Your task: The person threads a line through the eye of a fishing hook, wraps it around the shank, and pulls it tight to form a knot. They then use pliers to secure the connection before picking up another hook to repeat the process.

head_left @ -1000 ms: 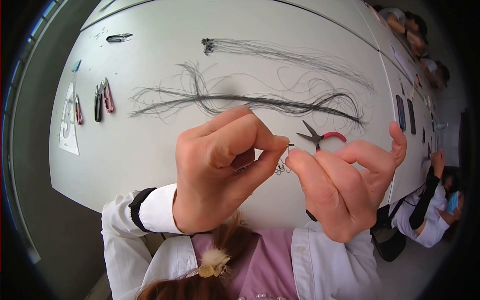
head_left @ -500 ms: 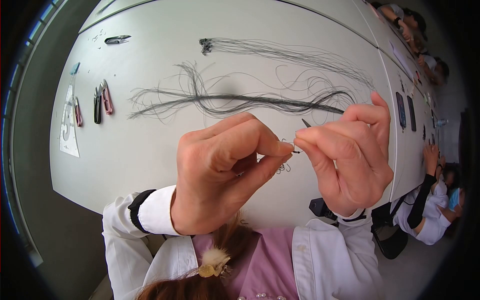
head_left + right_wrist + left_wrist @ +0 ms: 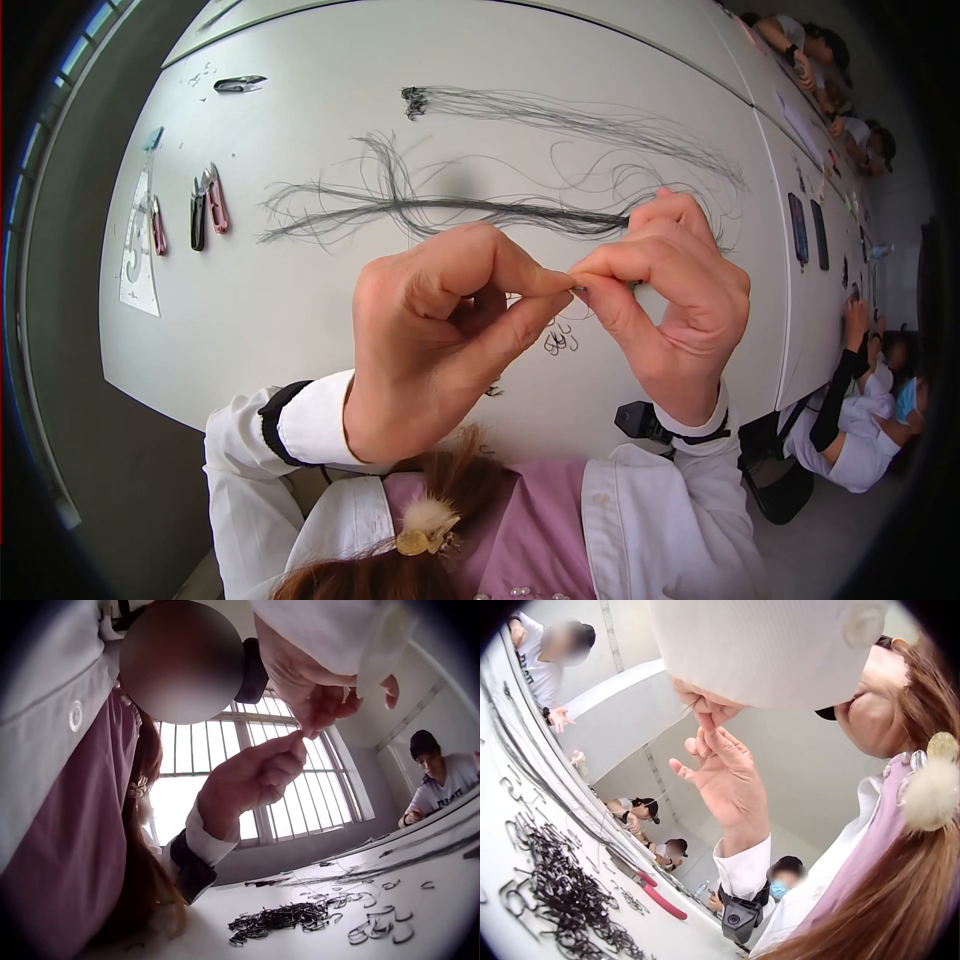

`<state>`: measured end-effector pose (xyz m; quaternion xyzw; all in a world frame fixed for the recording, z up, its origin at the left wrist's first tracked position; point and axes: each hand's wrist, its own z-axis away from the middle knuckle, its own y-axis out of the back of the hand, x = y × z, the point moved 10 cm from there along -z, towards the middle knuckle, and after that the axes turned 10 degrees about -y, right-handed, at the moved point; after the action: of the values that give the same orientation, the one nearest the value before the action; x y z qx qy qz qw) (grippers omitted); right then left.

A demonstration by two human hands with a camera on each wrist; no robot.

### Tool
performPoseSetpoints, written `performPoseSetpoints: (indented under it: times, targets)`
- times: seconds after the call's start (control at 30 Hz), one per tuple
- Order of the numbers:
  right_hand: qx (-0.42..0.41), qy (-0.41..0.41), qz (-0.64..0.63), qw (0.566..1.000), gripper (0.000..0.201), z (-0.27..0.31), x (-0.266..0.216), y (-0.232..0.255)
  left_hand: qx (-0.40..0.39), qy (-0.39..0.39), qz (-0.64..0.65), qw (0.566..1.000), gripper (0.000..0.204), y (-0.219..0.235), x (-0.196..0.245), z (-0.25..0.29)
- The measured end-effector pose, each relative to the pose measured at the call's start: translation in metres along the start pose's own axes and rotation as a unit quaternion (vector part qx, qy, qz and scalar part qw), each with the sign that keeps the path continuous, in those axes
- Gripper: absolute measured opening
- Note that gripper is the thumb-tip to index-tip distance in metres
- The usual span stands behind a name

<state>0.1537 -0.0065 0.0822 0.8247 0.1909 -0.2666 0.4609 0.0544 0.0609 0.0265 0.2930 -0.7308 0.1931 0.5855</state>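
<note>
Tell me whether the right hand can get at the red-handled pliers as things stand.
Probably yes: the red-handled pliers lie on the table, their handles uncovered. The right hand, though, pinches a tiny dark piece with the left hand, so it would likely have to let go first.

A long dark strand bundle (image 3: 480, 206) spans the white table (image 3: 265, 325). On its near side, the left grip (image 3: 405, 345) and right grip (image 3: 700, 300) meet in the air, blocking passage above scattered hooks (image 3: 559, 344) and a heap of dark pieces (image 3: 277, 919). Left of it, snips (image 3: 197, 220) and a triangular ruler (image 3: 136, 270) stand in the way; an open stretch lies nearward of its left end. Beyond it, a thinner clumped bundle (image 3: 500, 105) forms another barrier
</note>
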Motion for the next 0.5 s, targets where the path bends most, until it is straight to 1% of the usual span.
performPoseSetpoints:
  times: [0.07, 0.1, 0.17, 0.2, 0.27, 0.3, 0.37, 0.4, 0.47, 0.5]
  targets:
    - [0.0, -0.005, -0.014, 1.0, 0.014, 0.001, 0.001, -0.002, 0.032, 0.013, 0.053, 0.998, 0.006, 0.003, -0.005, 0.0]
    - [-0.001, -0.005, -0.014, 1.0, 0.014, 0.001, 0.001, -0.003, 0.033, 0.013, 0.053, 0.998, 0.006, 0.003, -0.007, 0.0]
    - [0.028, 0.044, 0.039, 0.998, 0.016, 0.005, -0.01, -0.001, 0.056, -0.018, 0.065, 0.996, 0.006, 0.007, -0.003, 0.0]
    - [0.027, 0.044, 0.039, 0.998, 0.016, 0.006, -0.012, -0.002, 0.057, -0.017, 0.065, 0.996, 0.006, 0.007, -0.003, 0.0]
    - [0.07, 0.111, 0.156, 0.979, 0.02, 0.014, -0.032, -0.002, 0.065, 0.015, 0.035, 0.997, 0.006, 0.01, -0.006, 0.001]
    - [0.069, 0.112, 0.156, 0.979, 0.02, 0.017, -0.033, -0.003, 0.066, 0.015, 0.035, 0.997, 0.006, 0.009, -0.006, 0.0]
    - [0.103, 0.143, 0.229, 0.957, 0.021, 0.026, -0.042, -0.004, 0.071, -0.01, 0.018, 0.997, 0.007, 0.01, -0.001, 0.0]
    - [0.102, 0.144, 0.229, 0.957, 0.021, 0.028, -0.043, -0.007, 0.072, -0.009, 0.018, 0.997, 0.007, 0.011, -0.001, 0.0]
    - [0.157, 0.162, 0.271, 0.936, 0.021, 0.033, -0.051, -0.005, 0.045, -0.103, -0.113, 0.987, 0.01, 0.01, 0.017, -0.002]
    - [0.156, 0.163, 0.27, 0.936, 0.021, 0.033, -0.052, -0.005, 0.046, -0.102, -0.113, 0.987, 0.01, 0.01, 0.016, -0.003]
